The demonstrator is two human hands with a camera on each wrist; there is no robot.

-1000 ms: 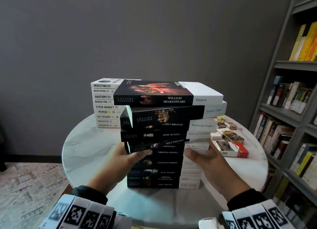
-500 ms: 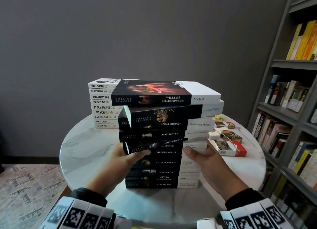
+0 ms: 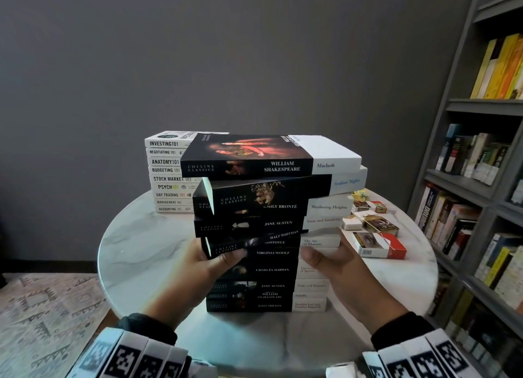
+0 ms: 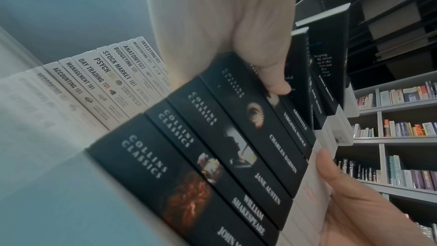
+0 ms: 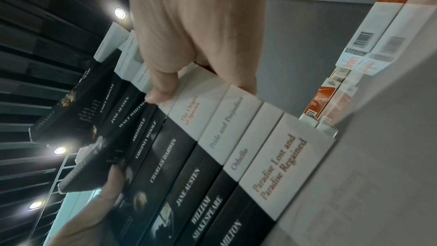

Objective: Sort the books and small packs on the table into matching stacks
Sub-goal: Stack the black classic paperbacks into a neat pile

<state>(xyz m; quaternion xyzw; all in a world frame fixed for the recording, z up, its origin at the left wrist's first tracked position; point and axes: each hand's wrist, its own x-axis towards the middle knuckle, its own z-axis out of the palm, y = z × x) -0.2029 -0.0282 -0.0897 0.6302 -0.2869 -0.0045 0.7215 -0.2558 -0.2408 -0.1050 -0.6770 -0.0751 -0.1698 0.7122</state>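
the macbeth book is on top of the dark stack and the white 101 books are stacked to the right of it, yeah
Not quite. The Macbeth book does top the dark stack, but the white 101 books are stacked behind it to the left, not the right. The head view shows this; on the right lie the small packs.

Marble table point(image 3: 135, 253): two book stacks point(image 3: 266, 295), packs point(image 3: 376, 244).

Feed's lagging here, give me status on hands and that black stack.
Left hand and right hand grip the Collins Classics stack mid-height. Upper books skewed, Walt Whitman book tilted. Small packs close on the right.
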